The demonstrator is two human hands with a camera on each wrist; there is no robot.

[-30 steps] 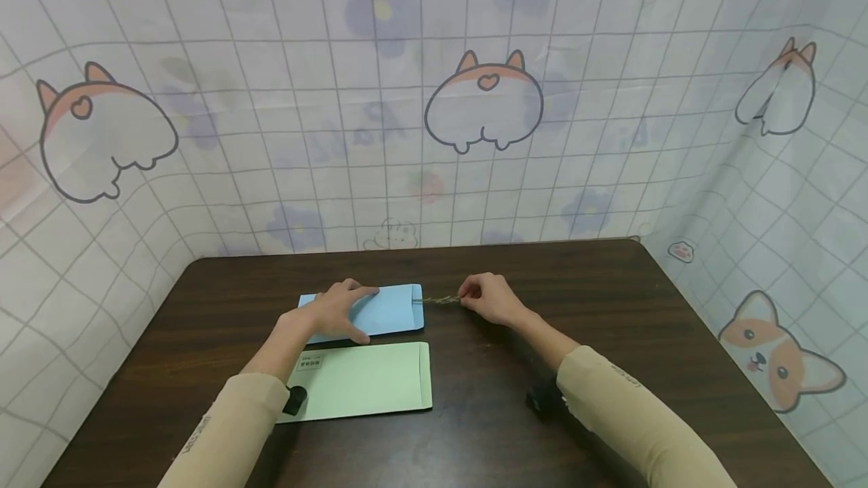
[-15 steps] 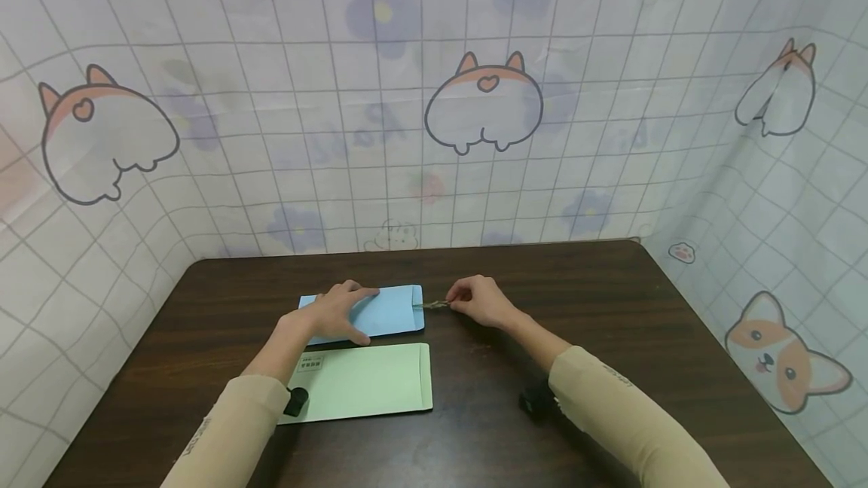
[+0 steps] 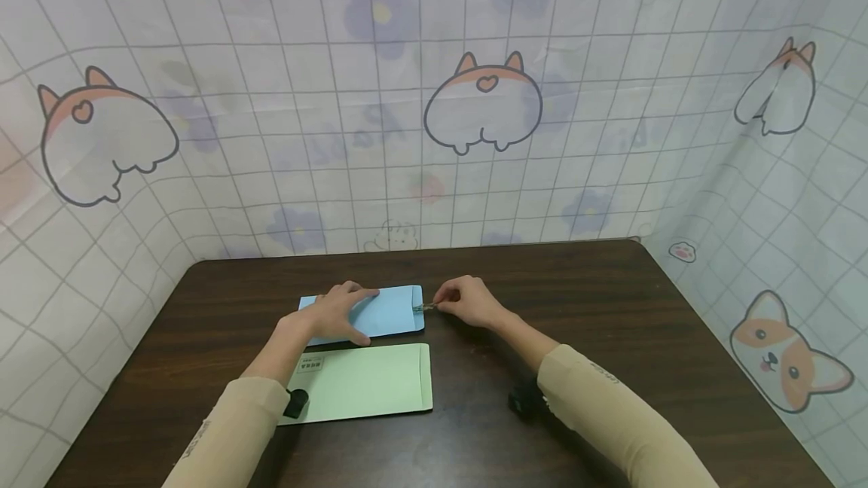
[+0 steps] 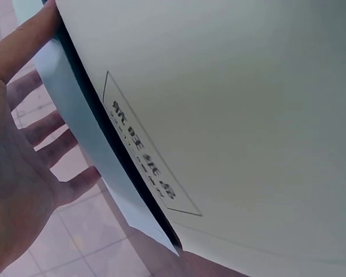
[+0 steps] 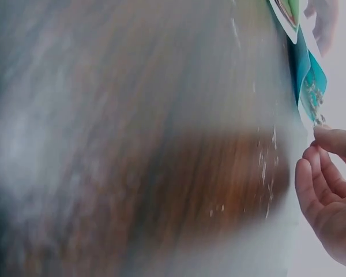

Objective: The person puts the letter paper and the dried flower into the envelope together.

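Observation:
A light blue envelope (image 3: 389, 313) lies flat on the dark wooden table, its opening toward the right. My left hand (image 3: 330, 315) rests on its left part with fingers spread. From the right, my right hand (image 3: 472, 302) pinches the end of a thin, dried-looking sprig (image 3: 425, 307) between thumb and fingertips. The sprig's other end is inside the blue envelope's mouth, where the right wrist view shows small clusters (image 5: 315, 99) on it. Below the blue envelope lies a pale green envelope (image 3: 366, 382); its printed label (image 4: 144, 153) shows in the left wrist view.
Dark wood tabletop (image 3: 576, 285) extends around the envelopes. A patterned cloth (image 3: 325, 134) with a grid and cartoon corgis hangs behind the table and on both sides. A small black device (image 3: 296, 402) is strapped at my left wrist, over the green envelope's left end.
My right hand has moved left toward the blue envelope, and less of the sprig shows outside its mouth. My left hand has stayed in place.

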